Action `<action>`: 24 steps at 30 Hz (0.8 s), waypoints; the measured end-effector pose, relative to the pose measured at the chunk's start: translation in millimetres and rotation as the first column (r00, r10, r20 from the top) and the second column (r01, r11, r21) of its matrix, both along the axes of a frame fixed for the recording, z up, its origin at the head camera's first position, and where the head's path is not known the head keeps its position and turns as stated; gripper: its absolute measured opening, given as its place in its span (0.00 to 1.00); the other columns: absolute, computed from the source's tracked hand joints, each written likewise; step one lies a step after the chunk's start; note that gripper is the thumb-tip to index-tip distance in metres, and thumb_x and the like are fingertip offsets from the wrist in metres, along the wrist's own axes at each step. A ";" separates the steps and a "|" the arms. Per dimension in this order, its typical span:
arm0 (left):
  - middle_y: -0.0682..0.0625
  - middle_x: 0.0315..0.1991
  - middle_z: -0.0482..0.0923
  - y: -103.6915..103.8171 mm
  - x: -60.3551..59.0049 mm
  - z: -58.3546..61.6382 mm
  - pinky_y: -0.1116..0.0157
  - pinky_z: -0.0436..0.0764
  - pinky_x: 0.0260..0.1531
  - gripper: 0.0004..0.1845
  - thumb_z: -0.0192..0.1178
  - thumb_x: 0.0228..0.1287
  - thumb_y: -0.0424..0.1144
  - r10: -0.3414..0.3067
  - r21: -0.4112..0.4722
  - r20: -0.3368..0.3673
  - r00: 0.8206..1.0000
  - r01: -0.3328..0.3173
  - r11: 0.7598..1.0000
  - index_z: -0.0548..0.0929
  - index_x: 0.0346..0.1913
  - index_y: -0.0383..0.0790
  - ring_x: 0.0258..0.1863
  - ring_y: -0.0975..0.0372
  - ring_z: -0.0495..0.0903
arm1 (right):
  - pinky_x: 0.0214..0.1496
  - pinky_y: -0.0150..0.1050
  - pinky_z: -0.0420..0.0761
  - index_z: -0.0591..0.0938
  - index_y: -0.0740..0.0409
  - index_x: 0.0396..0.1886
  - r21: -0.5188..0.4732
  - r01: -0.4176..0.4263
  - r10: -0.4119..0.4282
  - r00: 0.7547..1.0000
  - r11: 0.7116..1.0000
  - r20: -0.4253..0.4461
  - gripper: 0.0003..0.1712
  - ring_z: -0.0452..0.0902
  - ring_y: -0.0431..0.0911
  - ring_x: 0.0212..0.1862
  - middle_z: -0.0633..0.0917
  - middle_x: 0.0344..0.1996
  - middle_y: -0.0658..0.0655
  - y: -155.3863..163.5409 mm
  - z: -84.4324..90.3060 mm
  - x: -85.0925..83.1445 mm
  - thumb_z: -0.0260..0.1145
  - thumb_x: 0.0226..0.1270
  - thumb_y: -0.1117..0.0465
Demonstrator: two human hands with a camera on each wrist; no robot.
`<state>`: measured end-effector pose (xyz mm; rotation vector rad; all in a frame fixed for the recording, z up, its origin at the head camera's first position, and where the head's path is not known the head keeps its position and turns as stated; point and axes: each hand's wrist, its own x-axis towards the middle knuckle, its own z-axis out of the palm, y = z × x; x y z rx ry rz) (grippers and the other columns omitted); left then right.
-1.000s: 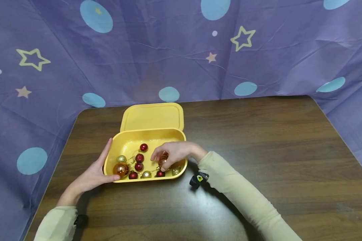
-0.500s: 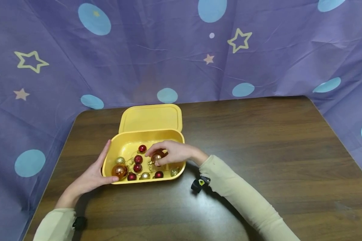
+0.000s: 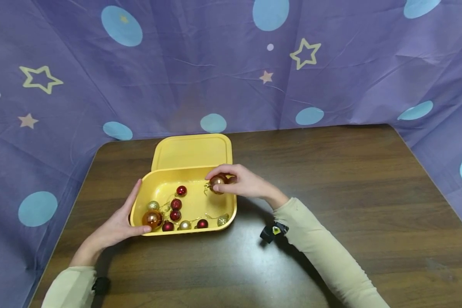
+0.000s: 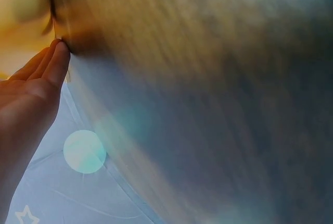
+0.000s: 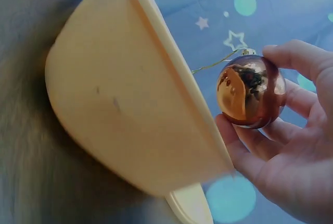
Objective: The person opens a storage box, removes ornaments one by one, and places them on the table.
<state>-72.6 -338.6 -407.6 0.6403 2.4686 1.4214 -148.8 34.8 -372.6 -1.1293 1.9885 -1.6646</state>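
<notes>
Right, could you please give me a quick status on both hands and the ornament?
Right hand holds shiny copper ball ornament above yellow plastic tub. Left hand steadies tub's left wall. Nothing in the way.

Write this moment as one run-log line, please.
right hand: holds copper bauble above yellow box | left hand: steadies box | lid: behind box

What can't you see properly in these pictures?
- Left wrist view: the table is one big blur; only the left hand shows clearly.
- Right wrist view: the box wall hides everything inside it.
- Head view: the lid is partly hidden behind the box.
- Head view: the shiny ball is half covered by the right hand.
</notes>
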 end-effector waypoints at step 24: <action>0.39 0.76 0.31 -0.3 -0.4 -3.3 0.82 0.56 0.57 0.65 0.72 0.49 0.26 0.019 -0.009 0.020 1.000 -0.019 1.000 0.33 0.77 0.52 0.68 0.69 0.48 | 0.58 0.49 0.73 0.73 0.70 0.60 0.120 0.276 -0.279 0.960 0.954 0.016 0.28 0.73 0.56 0.54 0.76 0.56 0.69 64.7 -34.2 -37.1 0.69 0.60 0.71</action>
